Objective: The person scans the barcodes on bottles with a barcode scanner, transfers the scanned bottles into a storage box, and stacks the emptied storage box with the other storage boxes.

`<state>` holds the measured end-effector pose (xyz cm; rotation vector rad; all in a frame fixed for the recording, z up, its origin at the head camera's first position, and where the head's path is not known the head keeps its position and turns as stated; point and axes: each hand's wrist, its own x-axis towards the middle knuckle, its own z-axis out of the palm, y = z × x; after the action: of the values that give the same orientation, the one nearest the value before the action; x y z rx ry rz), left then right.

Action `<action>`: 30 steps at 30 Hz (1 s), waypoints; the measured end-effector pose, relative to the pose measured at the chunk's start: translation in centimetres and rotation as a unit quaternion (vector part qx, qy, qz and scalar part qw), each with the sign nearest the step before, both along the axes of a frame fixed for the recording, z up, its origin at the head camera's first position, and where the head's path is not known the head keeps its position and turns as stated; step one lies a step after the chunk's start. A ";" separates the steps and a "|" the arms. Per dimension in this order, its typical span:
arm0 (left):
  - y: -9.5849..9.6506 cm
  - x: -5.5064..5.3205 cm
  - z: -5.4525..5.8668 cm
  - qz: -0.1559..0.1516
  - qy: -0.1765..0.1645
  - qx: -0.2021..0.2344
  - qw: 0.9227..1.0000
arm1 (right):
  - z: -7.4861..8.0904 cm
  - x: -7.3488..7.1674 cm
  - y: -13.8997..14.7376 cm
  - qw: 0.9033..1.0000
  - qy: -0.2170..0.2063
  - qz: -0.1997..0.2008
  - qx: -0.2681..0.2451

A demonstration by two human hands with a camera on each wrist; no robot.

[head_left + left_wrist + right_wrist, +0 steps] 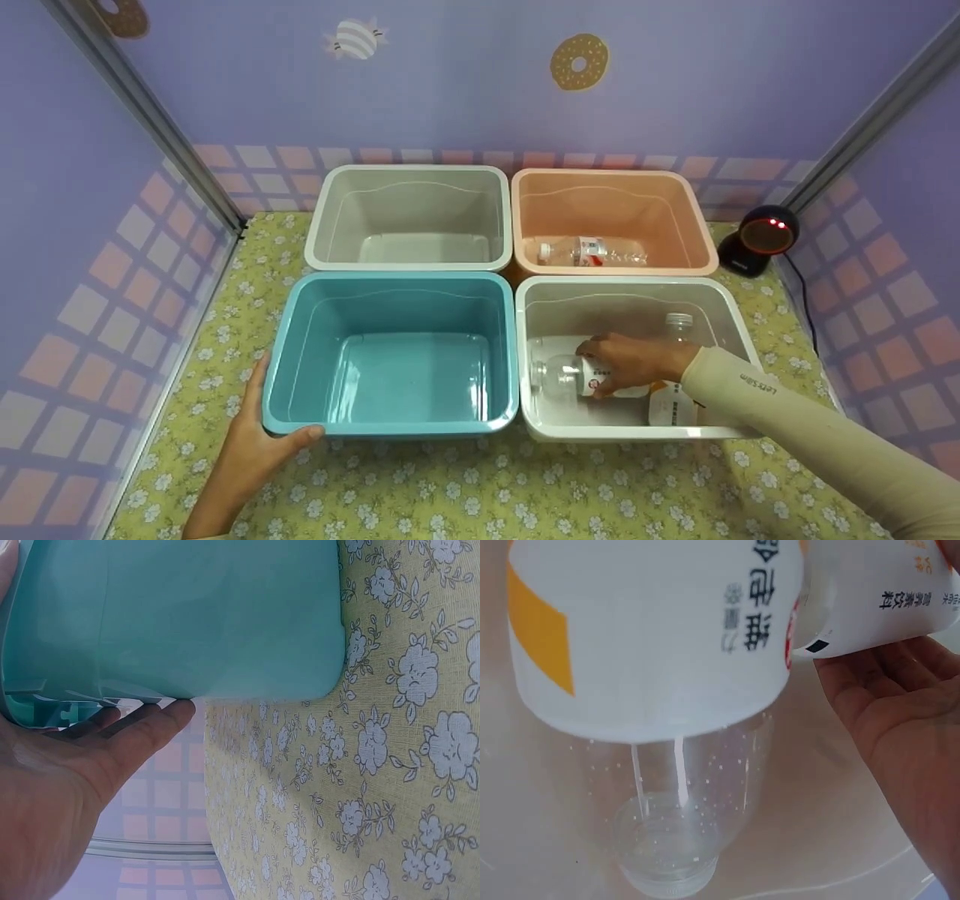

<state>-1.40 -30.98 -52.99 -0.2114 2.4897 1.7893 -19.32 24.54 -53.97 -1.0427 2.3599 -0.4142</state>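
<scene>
My right hand (634,364) reaches into the white bin (630,433) at the front right. It grips a clear plastic bottle (562,376) with a white label, lying on its side, cap end to the left. Close beside it, a second white-labelled bottle (673,409) lies partly behind my wrist. In the right wrist view that second bottle (652,637) fills the foreground, and the gripped bottle (885,604) is at the upper right. My left hand (251,442) rests against the near-left corner of the blue bin (390,429), fingers extended along its outer wall.
Behind stand a grey bin (409,266) and a peach bin (615,271), the latter with a clear bottle (590,251) lying inside. A black scanner (757,238) with red lights sits at the back right, its cable along the side. Purple walls surround the floral tablecloth (465,495).
</scene>
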 end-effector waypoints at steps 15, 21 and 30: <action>0.0 -0.2 -0.2 -0.005 0.005 0.005 1.000 | 2.8 -0.6 1.4 0.998 0.058 -0.007 -0.040; 0.0 -0.1 -0.2 -0.002 0.005 0.007 1.000 | 4.1 -0.4 2.0 0.992 0.114 -0.001 -0.060; -0.1 -0.2 -0.2 -0.005 -0.007 -0.001 1.000 | 4.9 -0.2 2.9 0.987 0.142 -0.024 -0.072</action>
<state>-1.59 -31.11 -53.21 -0.2090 2.4793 1.7756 -19.52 27.44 -49.11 -1.1803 2.6428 -0.4876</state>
